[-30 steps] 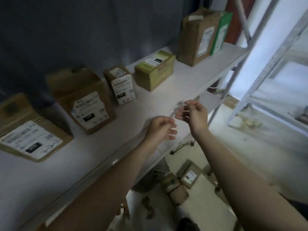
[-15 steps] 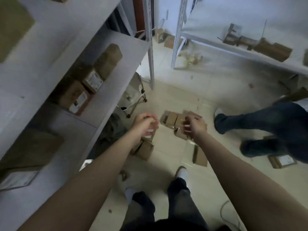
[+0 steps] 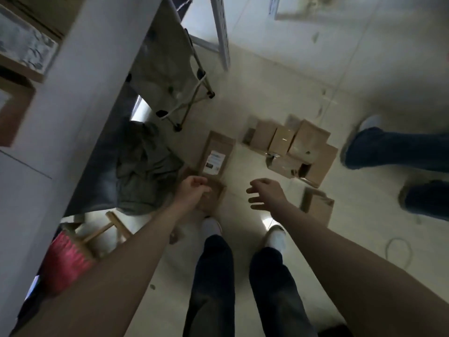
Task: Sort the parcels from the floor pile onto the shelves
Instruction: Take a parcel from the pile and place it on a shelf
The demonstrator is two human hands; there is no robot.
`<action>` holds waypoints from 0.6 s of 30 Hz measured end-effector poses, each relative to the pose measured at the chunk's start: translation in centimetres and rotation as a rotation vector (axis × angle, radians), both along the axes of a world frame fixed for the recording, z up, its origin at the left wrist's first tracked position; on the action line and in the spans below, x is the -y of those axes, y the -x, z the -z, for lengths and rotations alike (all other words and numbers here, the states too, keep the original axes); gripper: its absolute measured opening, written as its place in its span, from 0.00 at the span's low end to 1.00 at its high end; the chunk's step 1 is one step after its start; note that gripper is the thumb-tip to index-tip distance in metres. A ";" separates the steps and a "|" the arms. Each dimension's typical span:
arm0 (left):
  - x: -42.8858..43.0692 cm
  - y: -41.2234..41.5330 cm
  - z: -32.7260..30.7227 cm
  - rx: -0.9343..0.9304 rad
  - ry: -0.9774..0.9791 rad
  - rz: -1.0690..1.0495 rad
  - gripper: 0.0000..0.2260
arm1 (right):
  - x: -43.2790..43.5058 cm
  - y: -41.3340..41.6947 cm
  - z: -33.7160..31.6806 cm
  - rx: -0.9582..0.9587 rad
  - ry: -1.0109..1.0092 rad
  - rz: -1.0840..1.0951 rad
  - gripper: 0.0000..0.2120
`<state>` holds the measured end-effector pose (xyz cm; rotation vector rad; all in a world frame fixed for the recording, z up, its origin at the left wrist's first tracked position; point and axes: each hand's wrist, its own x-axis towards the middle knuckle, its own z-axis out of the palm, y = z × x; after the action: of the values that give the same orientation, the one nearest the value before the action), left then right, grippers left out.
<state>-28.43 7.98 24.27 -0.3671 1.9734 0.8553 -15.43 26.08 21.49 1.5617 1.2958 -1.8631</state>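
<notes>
I look straight down at the tiled floor. A cluster of several brown cardboard parcels [image 3: 295, 148] lies ahead of my feet. A flat parcel with a white label [image 3: 216, 154] lies to their left, and a small brown box [image 3: 213, 199] sits just below it. Another brown parcel [image 3: 317, 205] lies to the right. My left hand [image 3: 192, 190] hovers with loosely curled fingers over the small box and holds nothing. My right hand [image 3: 264, 193] is spread open in the air, empty, between the small box and the right parcel.
The white shelf unit [image 3: 80, 88] runs along the left, with labelled boxes [image 3: 21, 47] on it. Beneath it stand a folding stool [image 3: 170, 76], a grey cloth heap [image 3: 143, 166] and a red item [image 3: 65, 259]. Another person's legs [image 3: 398, 149] stand at the right.
My view swung from the shelf down to the floor. Both empty hands dropped toward the parcels; the right hand's fingers have spread.
</notes>
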 end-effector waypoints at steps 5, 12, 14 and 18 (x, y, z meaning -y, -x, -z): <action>1.2 4.3 14.9 -0.021 0.035 0.002 0.10 | 2.3 4.4 13.5 -0.004 -0.001 -0.012 0.11; 1.1 8.8 30.3 -0.089 0.071 0.120 0.22 | 4.1 9.7 28.5 -0.014 -0.079 -0.041 0.18; 1.0 10.1 33.3 -0.085 0.098 0.168 0.27 | 4.7 11.3 31.5 -0.009 -0.070 -0.047 0.23; 0.5 11.4 37.1 -0.004 0.096 0.246 0.31 | 6.4 13.4 35.6 -0.013 0.010 0.013 0.32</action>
<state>-39.81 7.52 -12.86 -0.1717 2.0174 0.6067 -28.87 19.63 -14.10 1.5592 1.2828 -1.8873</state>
